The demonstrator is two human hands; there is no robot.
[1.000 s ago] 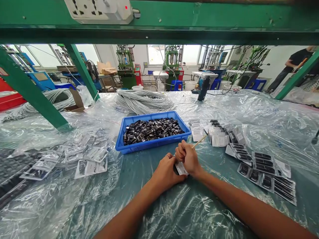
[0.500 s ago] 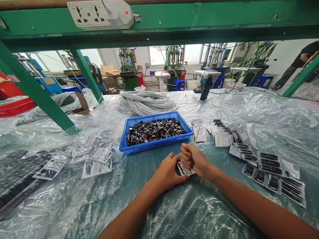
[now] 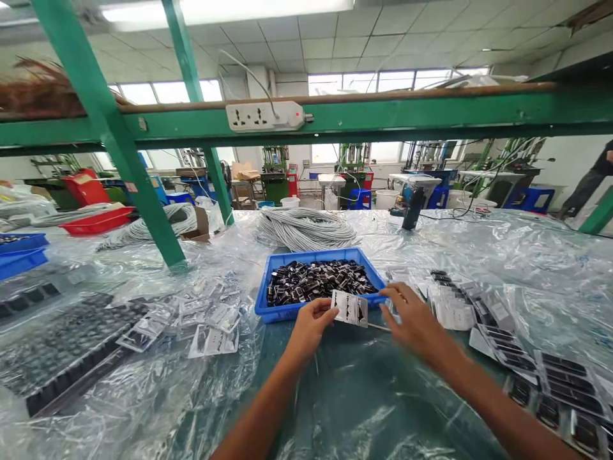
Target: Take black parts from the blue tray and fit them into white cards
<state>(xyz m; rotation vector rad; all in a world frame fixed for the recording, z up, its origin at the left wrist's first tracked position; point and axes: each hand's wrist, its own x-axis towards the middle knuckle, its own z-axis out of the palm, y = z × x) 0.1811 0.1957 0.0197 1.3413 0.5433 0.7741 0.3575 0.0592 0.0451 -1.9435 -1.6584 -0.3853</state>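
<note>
My left hand pinches a white card with black marks by its left edge, raised in front of the blue tray. Black and silver small parts are heaped in that tray. To the right of the card, my right hand has its fingers apart and nothing in them; its outer edge is slightly blurred. A thin pale stick lies on the table between the card and my right hand.
Flat clear packs with black pieces lie on the right, clear packets on the left. Behind the tray is a coil of grey cable. A dark hand tool stands further back. A green frame crosses above.
My right hand has let go of the stick and opened, moving right. My left hand has lifted the card off the table. The view has tilted up and turned left.
</note>
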